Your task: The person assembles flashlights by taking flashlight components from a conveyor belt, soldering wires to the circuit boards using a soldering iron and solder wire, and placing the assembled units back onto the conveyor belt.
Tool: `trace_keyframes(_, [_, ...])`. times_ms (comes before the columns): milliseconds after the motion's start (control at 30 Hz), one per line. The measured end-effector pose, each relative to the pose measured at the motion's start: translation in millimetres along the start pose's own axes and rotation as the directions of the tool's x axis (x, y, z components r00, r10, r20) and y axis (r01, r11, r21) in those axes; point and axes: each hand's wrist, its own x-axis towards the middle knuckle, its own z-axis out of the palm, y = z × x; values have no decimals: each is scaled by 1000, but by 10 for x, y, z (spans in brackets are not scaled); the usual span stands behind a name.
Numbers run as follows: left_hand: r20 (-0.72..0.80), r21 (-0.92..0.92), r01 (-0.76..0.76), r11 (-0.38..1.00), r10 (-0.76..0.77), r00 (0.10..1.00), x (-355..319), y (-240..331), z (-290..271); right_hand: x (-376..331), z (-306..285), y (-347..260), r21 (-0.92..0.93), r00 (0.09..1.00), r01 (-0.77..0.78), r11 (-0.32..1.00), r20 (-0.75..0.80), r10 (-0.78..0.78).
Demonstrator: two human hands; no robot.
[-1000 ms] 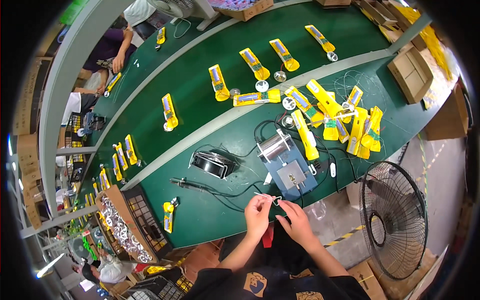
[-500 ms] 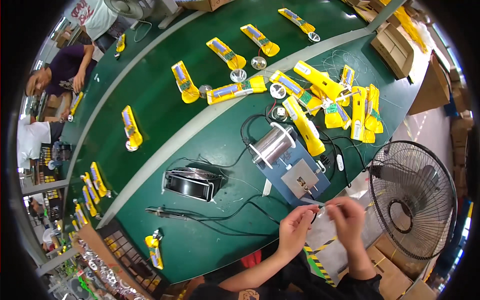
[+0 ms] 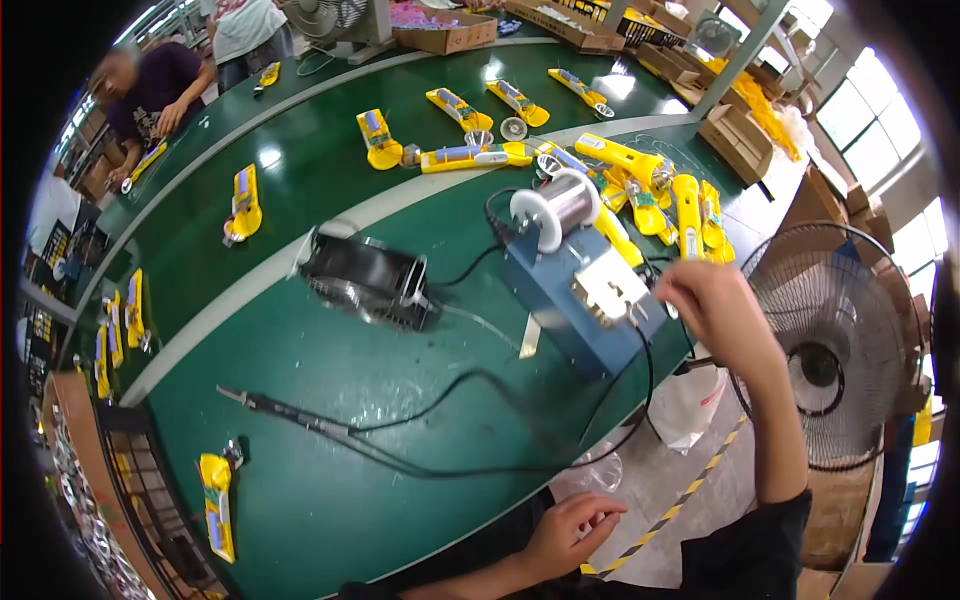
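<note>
Two hands, now split apart: a second ago they worked together just in front of the blue soldering station (image 3: 575, 300); at this moment the right hand (image 3: 715, 305) is raised at the station's near right corner, while the left hand (image 3: 575, 530) has dropped below the counter (image 3: 300, 480) edge, near the person's lap.

Right fingers curled closed, backs toward the camera; whether they pinch a wire or small part I cannot tell. Left fingers loosely curled, seemingly holding nothing, though the palm is hidden.

My reading: the small piece held between both hands earlier has gone to the right hand, or been set down; the joint work has paused.

Soldering iron (image 3: 285, 410) lies untouched on the green counter, well left of the station, its black cable looping back along the near edge. Solder spool (image 3: 555, 205) sits on top of the station. Black fan unit (image 3: 370, 280) just left of it.

Edges and room: station sits close to the counter's near right edge. Open green surface lies between iron and station. Yellow flashlight bodies (image 3: 650, 190) crowd the space behind the station. Floor fan (image 3: 830, 350) stands just right of the raised forearm, leaving little sideways room.
</note>
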Motion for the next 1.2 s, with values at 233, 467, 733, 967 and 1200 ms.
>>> trace_keyframes(233, [-2,156,-19,988,20,1000,-599,21,78,150,-9,-178,-334,983,20,942,179,43])
trace_keyframes(467, [-113,293,-302,907,346,931,-255,413,-117,53,263,-273,-252,999,43,967,40,-34])
trace_keyframes(733, [-117,730,-309,610,556,823,1567,772,-731,-9,280,-161,62,982,114,992,-157,-103])
trace_keyframes(967, [166,583,-327,744,285,944,2075,750,-633,40,285,86,214,979,177,961,-143,-148])
trace_keyframes(1200, [300,473,-534,701,442,845,2056,683,-673,21,125,27,93,984,176,980,-4,-177])
